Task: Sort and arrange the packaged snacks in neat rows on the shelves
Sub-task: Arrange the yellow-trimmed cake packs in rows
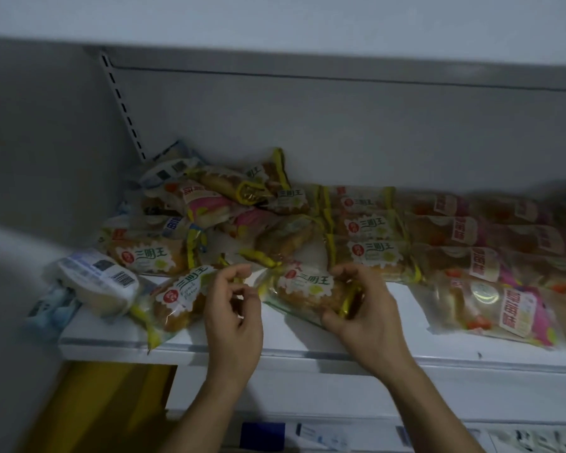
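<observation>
A yellow-trimmed bread packet (307,289) lies near the front of the white shelf (340,351). My right hand (363,308) grips its right end, and my left hand (234,308) pinches its left end. Behind it, up to three more yellow-trimmed packets (370,223) lie in a column toward the back. To the right sit rows of pink-trimmed packets (490,299). On the left is a jumbled heap of mixed packets (203,207), with one yellow-trimmed packet (177,299) hanging over the shelf's front edge.
A white packet with a barcode (102,282) and a pale blue packet (53,308) lie at the shelf's left end. A slotted upright (121,103) runs up the grey back wall. A lower shelf with blue-and-white packs (307,436) shows below.
</observation>
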Demonstrator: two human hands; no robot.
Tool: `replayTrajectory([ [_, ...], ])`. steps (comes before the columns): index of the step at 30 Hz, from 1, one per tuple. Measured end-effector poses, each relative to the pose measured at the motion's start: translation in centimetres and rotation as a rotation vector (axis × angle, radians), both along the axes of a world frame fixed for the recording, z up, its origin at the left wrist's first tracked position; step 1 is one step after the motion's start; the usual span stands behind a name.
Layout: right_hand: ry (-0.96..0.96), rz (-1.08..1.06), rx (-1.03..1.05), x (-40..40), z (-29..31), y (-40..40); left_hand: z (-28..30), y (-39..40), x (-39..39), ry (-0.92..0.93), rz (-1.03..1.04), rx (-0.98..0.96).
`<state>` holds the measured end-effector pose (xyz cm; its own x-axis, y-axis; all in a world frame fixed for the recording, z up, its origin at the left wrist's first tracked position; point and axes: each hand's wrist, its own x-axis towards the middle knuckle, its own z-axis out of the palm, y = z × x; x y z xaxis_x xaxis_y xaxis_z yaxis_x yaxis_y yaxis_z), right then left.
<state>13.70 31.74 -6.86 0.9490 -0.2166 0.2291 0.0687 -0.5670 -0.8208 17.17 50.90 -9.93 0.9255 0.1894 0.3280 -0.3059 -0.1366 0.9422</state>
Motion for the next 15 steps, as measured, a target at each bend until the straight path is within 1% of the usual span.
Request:
replayTrajectory([
  [2,0.008,0.046,0.111,-0.8,0.5,-1.2,0.3,0.0,0.0,-0.035,-0.03,0.139],
  [5,-0.032,0.104,0.171,-1.6,1.2,-3.1,0.5,-0.6,-0.6,-0.101,-0.152,0.382],
  [6,-0.051,0.129,0.203,-1.8,1.2,-3.8,0.5,-1.1,-0.9,-0.1,-0.211,0.418],
  [7,-0.062,0.152,0.247,-2.1,1.2,-4.4,0.5,-1.6,-1.3,-0.08,-0.264,0.413],
  [8,-0.064,0.163,0.295,-2.3,1.3,-4.7,0.5,-2.1,-1.6,-0.044,-0.298,0.366],
  [9,-0.069,0.147,0.323,-2.7,1.4,-4.8,0.7,-2.6,-2.0,0.008,-0.313,0.276],
  [11,-0.11,0.032,0.317,-3.4,1.5,-5.0,1.1,-3.6,-2.4,0.115,-0.34,0.051],
  [12,-0.133,-0.04,0.293,-3.7,1.5,-5.0,1.3,-4.0,-2.3,0.145,-0.359,-0.017],
  [13,-0.148,-0.086,0.279,-3.9,1.5,-5.1,1.4,-4.2,-2.2,0.151,-0.372,-0.044],
  [15,-0.141,-0.099,0.33,-4.2,1.1,-5.6,1.5,-4.6,-2.1,0.172,-0.403,-0.085],
])
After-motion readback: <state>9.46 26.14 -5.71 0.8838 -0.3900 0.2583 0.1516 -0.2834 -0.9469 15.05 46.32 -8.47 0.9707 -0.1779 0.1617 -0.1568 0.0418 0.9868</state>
